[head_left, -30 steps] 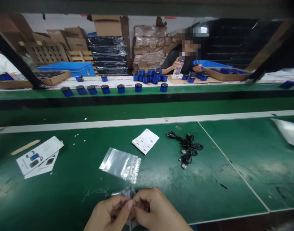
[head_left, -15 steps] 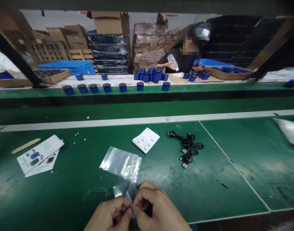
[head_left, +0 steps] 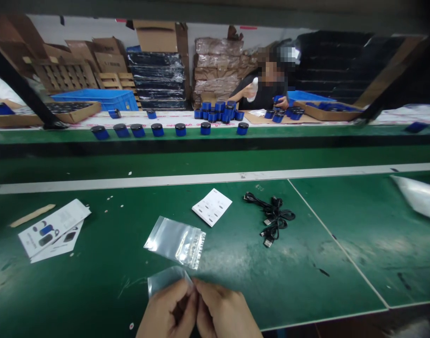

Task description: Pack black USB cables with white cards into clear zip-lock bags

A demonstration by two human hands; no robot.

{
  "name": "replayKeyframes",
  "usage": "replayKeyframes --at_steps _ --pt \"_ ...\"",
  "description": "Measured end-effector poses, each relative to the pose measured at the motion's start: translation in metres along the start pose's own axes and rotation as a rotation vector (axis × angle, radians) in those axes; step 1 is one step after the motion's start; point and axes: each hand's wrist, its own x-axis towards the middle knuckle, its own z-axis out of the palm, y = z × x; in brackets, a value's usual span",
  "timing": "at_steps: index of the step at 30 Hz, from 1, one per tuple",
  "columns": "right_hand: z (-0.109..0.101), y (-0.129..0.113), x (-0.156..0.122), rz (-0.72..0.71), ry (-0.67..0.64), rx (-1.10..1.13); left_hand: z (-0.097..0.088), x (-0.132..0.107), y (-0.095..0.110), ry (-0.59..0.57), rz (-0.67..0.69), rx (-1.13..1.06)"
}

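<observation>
Both my hands meet at the bottom centre of the green bench [head_left: 95, 281]. My left hand [head_left: 169, 312] and my right hand [head_left: 223, 312] pinch a small clear plastic bag [head_left: 162, 279], which sticks up and to the left from between my fingers. Just beyond them a second clear zip bag [head_left: 175, 241] lies flat. A folded white leaflet [head_left: 212, 207] lies farther back, and a bundle of black cables [head_left: 274, 219] lies to its right.
Printed cards [head_left: 51, 230] and a wooden stick [head_left: 32, 215] lie at the left. A white bag [head_left: 417, 196] is at the right edge. Blue jars [head_left: 157, 129] stand in a row on the far conveyor, where another person [head_left: 262, 89] sits among cardboard trays.
The clear bag in my hands has been spread out and now shows more to the left. My hands shifted slightly. The person opposite has raised a bottle.
</observation>
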Motion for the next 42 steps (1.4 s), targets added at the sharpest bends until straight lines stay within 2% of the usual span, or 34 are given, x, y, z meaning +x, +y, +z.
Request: replayKeyframes --at_steps 3,6,9,13,16,19,25,28,32,34,38,42 --pt "-0.001 -0.001 -0.003 -0.049 0.078 -0.176 0.001 0.000 -0.007 -0.005 0.035 0.027" --pt "-0.001 -0.003 -0.006 -0.072 0.107 -0.289 -0.002 0.001 -0.010 -0.077 0.060 0.057" --pt "0.000 -0.003 -0.006 -0.101 0.092 -0.284 -0.003 0.003 -0.011 -0.109 0.065 0.071" --pt "0.004 -0.001 -0.006 -0.079 0.135 -0.299 -0.002 0.002 -0.012 -0.127 0.047 0.069" --pt "0.006 -0.001 -0.007 -0.111 0.174 -0.341 -0.001 0.001 -0.012 -0.092 0.029 0.073" --pt "0.007 -0.004 -0.007 -0.068 0.206 -0.345 -0.002 0.002 -0.011 -0.098 0.021 0.054" --pt "0.005 -0.008 -0.005 -0.023 0.237 -0.170 -0.006 0.003 -0.010 -0.128 0.026 0.086" --pt "0.000 -0.006 -0.003 -0.023 0.189 -0.163 -0.006 0.004 -0.008 -0.156 0.031 0.093" --pt "-0.009 -0.004 -0.001 0.002 0.073 -0.163 -0.004 0.005 -0.005 -0.113 0.050 0.136" --pt "-0.011 -0.004 -0.001 0.014 0.066 -0.137 -0.004 0.006 -0.004 -0.089 0.065 0.161" --pt "-0.003 -0.004 -0.001 0.006 0.114 -0.199 -0.001 0.004 -0.007 -0.044 0.087 0.210" --pt "0.005 0.000 0.002 0.022 0.256 -0.316 0.004 0.001 -0.014 0.107 0.150 0.263"
